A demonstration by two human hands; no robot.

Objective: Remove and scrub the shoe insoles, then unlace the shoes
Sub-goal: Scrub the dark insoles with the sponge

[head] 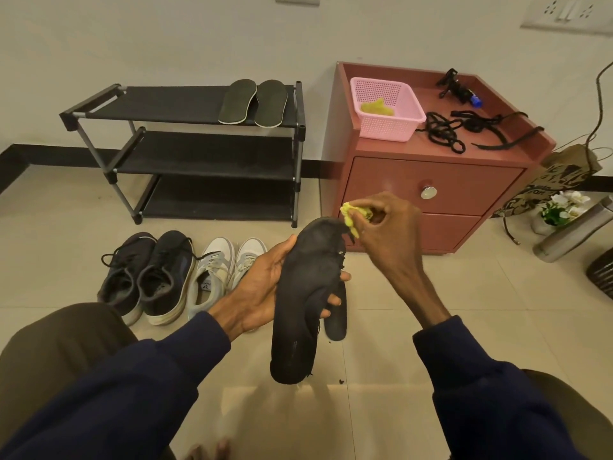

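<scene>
1. Head view, centre: I see my left hand (258, 287) gripping a worn black insole (305, 293) around its middle. The thumb lies on the left edge and the fingertips curl round the right edge. The insole stands nearly upright above the tiled floor, toe end far and heel end near.
2. Head view, right of centre: my right hand (391, 234) pinches a bunched yellow cloth (350, 220) between thumb and fingers. The cloth touches the right edge of the insole's far end.
3. Behind the left fingertips I see a second black insole (336, 317) — I cannot tell whether it is held or lying on the floor.
4. Floor, left of the hands: a pair of dark sneakers (156, 277), laces in place, with a pair of white sneakers (215, 273) just beside them on the right.
5. Far left, against the wall: a black shoe rack (166, 101) — two grey-green insoles (255, 102) lie side by side on its top shelf.
6. Far right: a reddish drawer cabinet (398, 180). On its top stand a pink basket (388, 127) holding another yellow cloth (376, 107) and, to its right, loose black laces (444, 134).
</scene>
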